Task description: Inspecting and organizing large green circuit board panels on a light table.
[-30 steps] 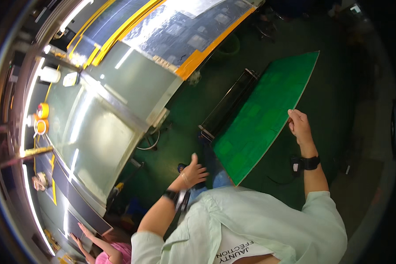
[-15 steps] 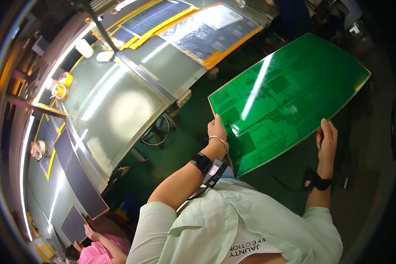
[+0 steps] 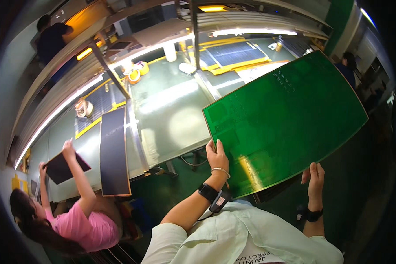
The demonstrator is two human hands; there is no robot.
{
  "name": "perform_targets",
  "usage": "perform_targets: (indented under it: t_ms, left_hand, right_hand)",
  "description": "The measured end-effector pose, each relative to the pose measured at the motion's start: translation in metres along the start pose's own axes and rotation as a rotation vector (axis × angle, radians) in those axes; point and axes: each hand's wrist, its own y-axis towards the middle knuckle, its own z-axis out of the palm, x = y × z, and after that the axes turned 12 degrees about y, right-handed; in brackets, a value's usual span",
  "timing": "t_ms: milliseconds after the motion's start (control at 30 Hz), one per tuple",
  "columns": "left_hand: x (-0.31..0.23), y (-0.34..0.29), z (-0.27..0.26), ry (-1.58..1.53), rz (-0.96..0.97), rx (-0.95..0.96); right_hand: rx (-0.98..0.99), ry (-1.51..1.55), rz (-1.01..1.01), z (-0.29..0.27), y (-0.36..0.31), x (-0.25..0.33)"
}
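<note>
head | wide fisheye, head-worn | looks down, forward | near left hand (image 3: 217,157), right hand (image 3: 315,179) | worktable (image 3: 187,134) beyond

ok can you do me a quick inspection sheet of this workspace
Surface: workbench with a pale grey-green top, bright glare on it
Job's things: green panel, glossy, held up in front of the body
Clutter: orange tape roll, white cylinder and long dark panel on the bench
Grippers: bare hands; left hand grips the green panel's left edge, right hand is at its near edge, grip unclear
Cables: none clearly made out
Surroundings: co-worker in pink at left holding a smaller dark panel; person in dark clothes beyond the shelving
</note>
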Motion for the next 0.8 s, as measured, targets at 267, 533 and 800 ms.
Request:
perform_targets:
  t_ms: [267, 533, 800]
  left_hand:
    - [-0.016, 0.021, -0.039, -0.006, 0.108, -0.098]
    - [-0.015, 0.029, -0.054, 0.013, 0.115, -0.177]
    - [-0.002, 0.038, -0.072, -0.098, 0.087, -0.26]
  right_hand:
    - [0.107, 0.009, -0.016, 0.037, 0.009, -0.006]
    - [0.227, 0.182, -0.065, 0.045, 0.009, -0.012]
    - [0.323, 0.207, 0.021, 0.061, 0.014, -0.001]
